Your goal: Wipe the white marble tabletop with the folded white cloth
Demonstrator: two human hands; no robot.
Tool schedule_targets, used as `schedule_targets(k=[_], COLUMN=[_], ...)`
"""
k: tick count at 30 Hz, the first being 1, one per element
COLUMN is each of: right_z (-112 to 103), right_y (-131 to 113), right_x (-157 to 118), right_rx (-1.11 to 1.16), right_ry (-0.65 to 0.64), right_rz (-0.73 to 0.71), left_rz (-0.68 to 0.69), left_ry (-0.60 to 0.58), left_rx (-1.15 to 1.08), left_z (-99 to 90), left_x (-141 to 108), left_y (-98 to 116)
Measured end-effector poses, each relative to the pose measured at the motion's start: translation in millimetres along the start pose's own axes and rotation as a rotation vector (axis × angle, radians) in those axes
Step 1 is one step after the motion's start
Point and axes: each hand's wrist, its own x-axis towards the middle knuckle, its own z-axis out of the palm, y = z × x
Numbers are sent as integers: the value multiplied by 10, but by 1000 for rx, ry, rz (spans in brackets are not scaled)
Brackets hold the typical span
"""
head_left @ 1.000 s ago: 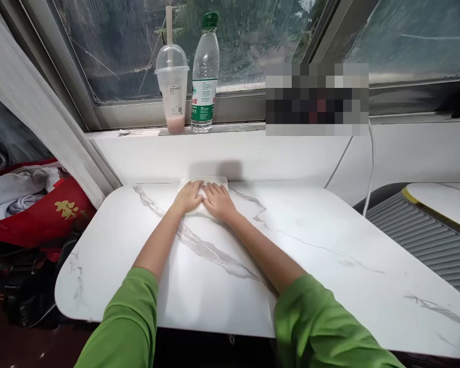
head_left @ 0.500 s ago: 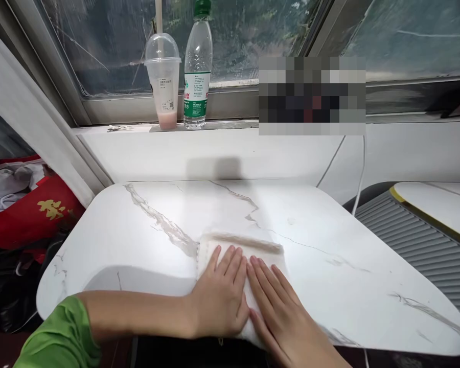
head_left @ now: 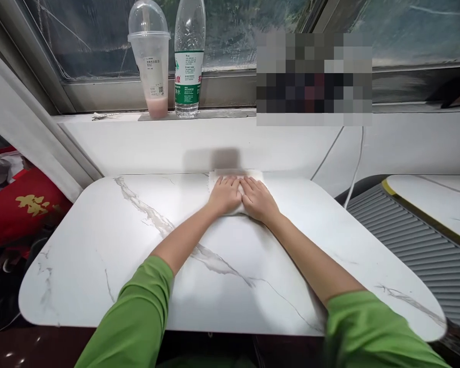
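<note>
A folded white cloth (head_left: 237, 173) lies at the far edge of the white, marble-patterned table (head_left: 130, 286), against the wall. On its left half my left hand (head_left: 224, 196) presses down with the fingers laid out flat. My right hand (head_left: 258, 198) rests the same way on the right half. The two hands touch near the middle, thumbs side by side, and cover most of the cloth. Both arms are stretched forward across the tabletop.
On the window ledge stand a plastic cup (head_left: 154, 76) with pink drink and a clear water bottle (head_left: 189, 76). A blurred patch covers part of the ledge. White cables (head_left: 355, 168) hang down the wall. A red bag (head_left: 26, 199) is at left, a grey ribbed seat (head_left: 402, 235) at right.
Both hands have pushed the cloth forward, away from me, from the table's near side to its wall edge. The view has shifted slightly down.
</note>
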Motion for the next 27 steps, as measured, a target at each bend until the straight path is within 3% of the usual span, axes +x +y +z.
schedule_targets(k=[5, 10, 12, 15, 18, 20, 23, 27], right_z=[22, 25, -21, -168, -398, -551, -678, -632], right_y=[-49, -45, -25, 15, 56, 106, 269, 604], right_x=[183, -48, -302, -907, -1645, -2065, -2425, -2415], right_rx=[-47, -22, 13, 67, 126, 146, 145, 112], right_ry=[-54, -46, -48, -31, 10, 1, -6, 25], right_rz=[52, 1, -59, -175, -223, -159, -71, -86], left_rz=[-47, -56, -59, -40, 105, 224, 311, 317], left_ry=[32, 3, 22, 30, -48, -56, -23, -30], left_rx=[-30, 3, 28, 61, 70, 76, 90, 107], left_z=[16, 9, 4, -15, -56, -76, -56, 46], left_x=[145, -124, -366, -848, -1311, -1504, -1561, -1341], left_y=[-120, 24, 191, 555, 977, 1243, 1572, 1810])
